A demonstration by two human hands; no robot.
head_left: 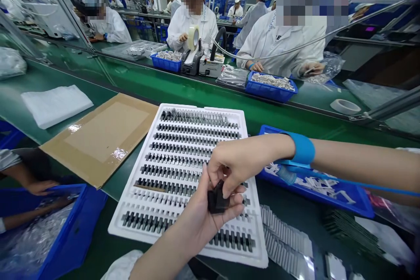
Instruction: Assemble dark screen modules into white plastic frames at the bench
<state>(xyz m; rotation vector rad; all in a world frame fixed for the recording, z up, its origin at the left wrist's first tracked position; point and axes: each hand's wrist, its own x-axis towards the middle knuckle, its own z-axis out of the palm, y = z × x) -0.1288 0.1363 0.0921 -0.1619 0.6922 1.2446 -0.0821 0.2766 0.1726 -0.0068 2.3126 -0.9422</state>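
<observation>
A small black block-like piece [216, 202] rests in my left hand [205, 216], which is palm up with the thumb and fingers curled round it. From above, my right hand [236, 162] pinches at the same black piece, its wrist wearing a blue strap [301, 148]. Whether a second small part sits between the right fingertips cannot be made out. Both hands are over a white plastic tray [259, 251] holding rows of small dark metal parts [177, 170]. My forearms and hands cover part of the lower rows.
Right of the tray are a blue bin [356, 203] of white pieces and stacked grey strips [287, 240]. Cardboard [105, 129] lies left. A person's hands reach into a blue bin [74, 236] of clear plastic. Co-workers sit across a green divider [183, 89].
</observation>
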